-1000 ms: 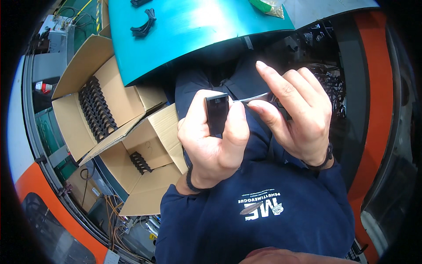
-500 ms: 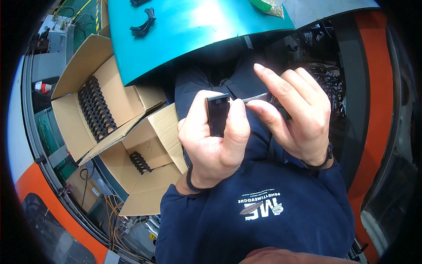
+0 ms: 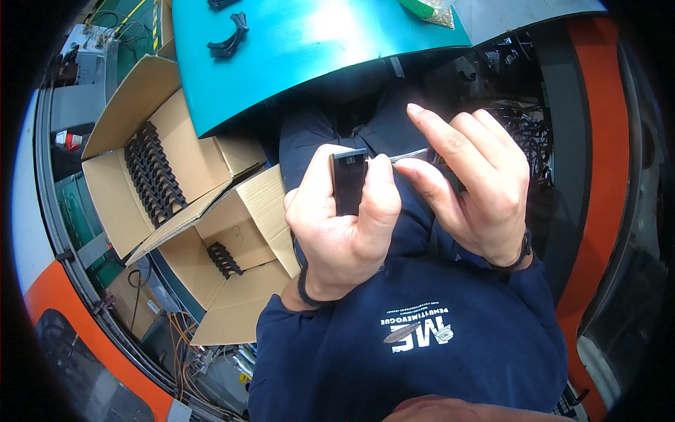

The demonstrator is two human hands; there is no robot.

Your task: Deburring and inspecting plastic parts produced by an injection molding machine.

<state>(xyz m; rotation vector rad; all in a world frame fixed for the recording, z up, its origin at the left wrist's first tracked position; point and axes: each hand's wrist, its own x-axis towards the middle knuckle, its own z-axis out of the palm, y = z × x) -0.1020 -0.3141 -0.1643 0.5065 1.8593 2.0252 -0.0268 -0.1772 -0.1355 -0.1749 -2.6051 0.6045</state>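
Above my lap, my left hand (image 3: pixel 337 243) is closed around a black plastic part (image 3: pixel 347 186), whose flat, glossy face shows between thumb and fingers. Its lower end is hidden in the palm. My right hand (image 3: pixel 481 186) holds a thin, shiny metal blade-like tool (image 3: pixel 411 155) low between thumb and curled fingers, with the index finger stretched out. The tool's tip reaches the left thumb, beside the black part's right edge. I cannot tell whether the tip touches the part.
Ahead stands a teal table (image 3: pixel 281 63) with a curved black part (image 3: pixel 230 36) and a green bag (image 3: pixel 430 10) on it. To the left, one open carton (image 3: pixel 116 112) holds rows of black parts; a nearer carton (image 3: pixel 232 309) holds several. An orange frame (image 3: pixel 598 141) rises at right.
The black part has tilted very slightly in my left hand. Both hands and the metal tool are otherwise almost where they were.
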